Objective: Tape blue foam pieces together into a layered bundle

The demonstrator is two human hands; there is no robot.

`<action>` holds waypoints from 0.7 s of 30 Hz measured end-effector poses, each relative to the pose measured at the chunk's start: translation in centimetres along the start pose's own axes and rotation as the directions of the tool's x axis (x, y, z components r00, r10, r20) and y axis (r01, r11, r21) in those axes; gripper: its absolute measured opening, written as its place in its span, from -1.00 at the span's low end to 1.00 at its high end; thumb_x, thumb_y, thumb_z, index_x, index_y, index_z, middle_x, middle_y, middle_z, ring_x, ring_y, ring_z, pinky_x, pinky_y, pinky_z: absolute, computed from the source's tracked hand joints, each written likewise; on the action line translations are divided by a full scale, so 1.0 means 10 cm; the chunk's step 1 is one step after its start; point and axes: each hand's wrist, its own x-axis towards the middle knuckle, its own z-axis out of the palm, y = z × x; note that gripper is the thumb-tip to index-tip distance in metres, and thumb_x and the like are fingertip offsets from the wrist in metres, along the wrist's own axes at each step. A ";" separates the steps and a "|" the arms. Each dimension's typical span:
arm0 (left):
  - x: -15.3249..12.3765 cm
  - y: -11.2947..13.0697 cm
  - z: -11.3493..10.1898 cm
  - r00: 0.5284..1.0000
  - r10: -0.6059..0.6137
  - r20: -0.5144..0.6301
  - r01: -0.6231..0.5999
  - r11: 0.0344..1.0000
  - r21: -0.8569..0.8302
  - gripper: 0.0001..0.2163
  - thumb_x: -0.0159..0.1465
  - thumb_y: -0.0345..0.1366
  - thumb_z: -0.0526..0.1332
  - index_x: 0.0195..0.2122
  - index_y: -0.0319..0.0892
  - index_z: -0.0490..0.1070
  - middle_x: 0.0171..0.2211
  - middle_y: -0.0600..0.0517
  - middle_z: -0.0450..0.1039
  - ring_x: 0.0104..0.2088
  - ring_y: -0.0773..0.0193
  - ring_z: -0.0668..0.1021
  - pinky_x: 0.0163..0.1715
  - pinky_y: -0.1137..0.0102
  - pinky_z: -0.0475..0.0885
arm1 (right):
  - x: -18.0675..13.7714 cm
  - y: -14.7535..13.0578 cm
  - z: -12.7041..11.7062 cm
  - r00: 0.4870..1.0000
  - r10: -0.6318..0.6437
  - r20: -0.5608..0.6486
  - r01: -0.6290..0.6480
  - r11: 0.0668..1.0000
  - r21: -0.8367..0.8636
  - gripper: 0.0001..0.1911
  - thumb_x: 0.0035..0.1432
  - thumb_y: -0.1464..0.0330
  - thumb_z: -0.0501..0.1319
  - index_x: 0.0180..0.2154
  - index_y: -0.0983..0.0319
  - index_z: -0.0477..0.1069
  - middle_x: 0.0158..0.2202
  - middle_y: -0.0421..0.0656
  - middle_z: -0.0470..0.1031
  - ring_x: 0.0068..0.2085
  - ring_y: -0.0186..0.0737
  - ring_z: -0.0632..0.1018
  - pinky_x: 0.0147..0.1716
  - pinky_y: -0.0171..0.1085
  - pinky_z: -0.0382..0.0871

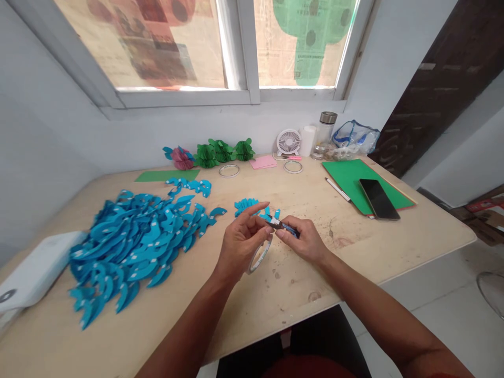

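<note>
My left hand is closed around a roll of narrow white tape, its fingertips pinching at the tape's end. My right hand pinches a small blue paper cut-out that meets the left fingertips. Both hands hover just above the wooden table, near its front edge. A small cluster of blue paper pieces lies just behind the hands. A big heap of blue curved paper cut-outs spreads to the left.
A white box sits at the far left. Green paper flowers, two tape rolls, pink notes, a small fan and a bottle line the back. A phone lies on green sheets at right, beside a pen.
</note>
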 end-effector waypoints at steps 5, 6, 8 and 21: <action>0.02 -0.03 -0.02 0.999 0.003 0.044 -0.002 1.000 -0.031 -0.45 0.05 -0.38 0.28 0.09 -0.09 0.21 -0.55 0.14 0.37 -0.54 0.40 0.41 -0.49 0.48 0.33 | 0.00 0.00 0.00 1.000 0.005 0.013 -0.005 1.000 0.010 -0.72 0.09 0.18 0.13 -0.43 0.27 0.37 -0.60 -0.30 0.17 -0.55 -0.43 0.19 -0.56 -0.41 0.03; 0.02 -0.04 -0.02 0.999 0.005 0.047 -0.003 0.999 -0.034 -0.44 0.05 -0.38 0.28 0.10 -0.09 0.19 -0.54 0.14 0.37 -0.54 0.39 0.41 -0.49 0.47 0.33 | 0.00 0.00 0.00 1.000 0.006 0.013 -0.006 1.000 0.013 -0.72 0.09 0.18 0.13 -0.43 0.27 0.37 -0.60 -0.30 0.16 -0.55 -0.43 0.19 -0.56 -0.41 0.03; 0.02 -0.05 -0.02 0.999 0.006 0.045 -0.005 0.999 -0.039 -0.43 0.06 -0.38 0.27 0.11 -0.08 0.16 -0.53 0.14 0.38 -0.54 0.40 0.41 -0.48 0.47 0.34 | 0.00 0.00 0.00 1.000 0.008 0.010 -0.008 1.000 0.014 -0.72 0.09 0.17 0.13 -0.43 0.27 0.37 -0.60 -0.30 0.16 -0.55 -0.43 0.19 -0.56 -0.40 0.03; 0.02 -0.02 0.01 1.000 0.004 0.010 -0.004 0.999 -0.032 -0.44 0.06 -0.38 0.26 0.09 -0.09 0.14 -0.57 0.16 0.34 -0.56 0.40 0.41 -0.51 0.49 0.33 | 0.00 -0.01 0.00 1.000 -0.008 -0.003 0.008 1.000 -0.008 -0.71 0.11 0.17 0.11 -0.44 0.27 0.35 -0.60 -0.30 0.12 -0.55 -0.43 0.17 -0.56 -0.40 0.01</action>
